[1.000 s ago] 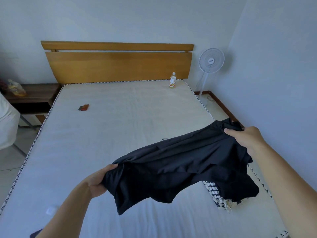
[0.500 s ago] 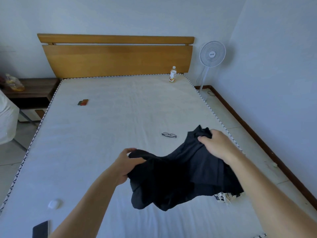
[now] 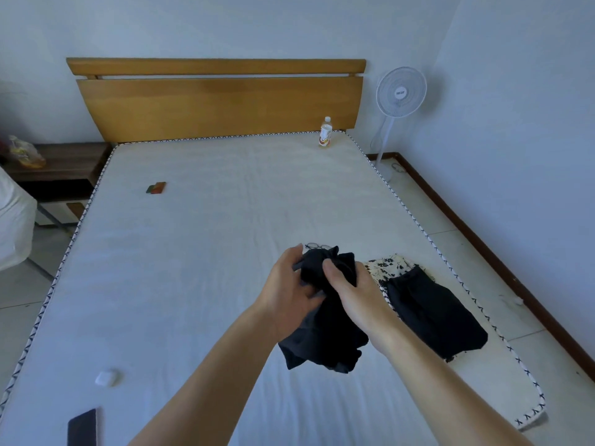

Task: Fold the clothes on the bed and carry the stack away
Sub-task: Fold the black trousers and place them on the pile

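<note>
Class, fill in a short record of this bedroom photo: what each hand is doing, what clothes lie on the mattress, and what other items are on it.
left hand: grips the black garment
right hand: grips the same garment, close beside the left
garment state: bunched, hanging above the mattress
clothes lying: black piece over a floral piece, near the right edge
other items: glasses, bottle, phone, earbud case

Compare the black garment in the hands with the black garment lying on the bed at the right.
The held black garment is bunched up and hangs above the mattress, gripped by the left hand and right hand; the lying black garment lies spread flat. The lying one partly covers a floral garment; the held one covers nothing. Both are plain black cloth.
</note>
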